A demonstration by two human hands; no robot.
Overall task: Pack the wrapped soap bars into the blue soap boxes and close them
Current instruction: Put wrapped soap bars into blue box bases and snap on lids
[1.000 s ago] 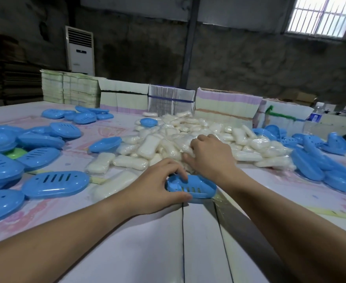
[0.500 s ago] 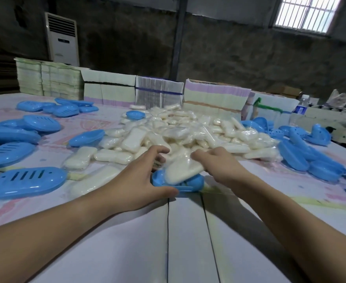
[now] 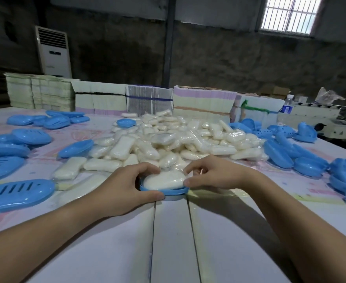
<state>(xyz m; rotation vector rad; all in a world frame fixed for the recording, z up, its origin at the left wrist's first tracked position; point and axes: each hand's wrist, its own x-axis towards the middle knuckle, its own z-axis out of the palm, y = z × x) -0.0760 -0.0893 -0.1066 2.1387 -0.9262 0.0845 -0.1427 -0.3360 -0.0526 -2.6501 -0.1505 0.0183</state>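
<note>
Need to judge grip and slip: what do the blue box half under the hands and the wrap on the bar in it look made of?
Blue box half: apparently rigid moulded plastic, smooth, slightly glossy rim. Bar's wrap: likely thin clear film, shiny and crinkled over the white soap.

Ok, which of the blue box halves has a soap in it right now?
The blue half between the left hand and right hand, holding a wrapped bar; others visibly lack soap.
</note>
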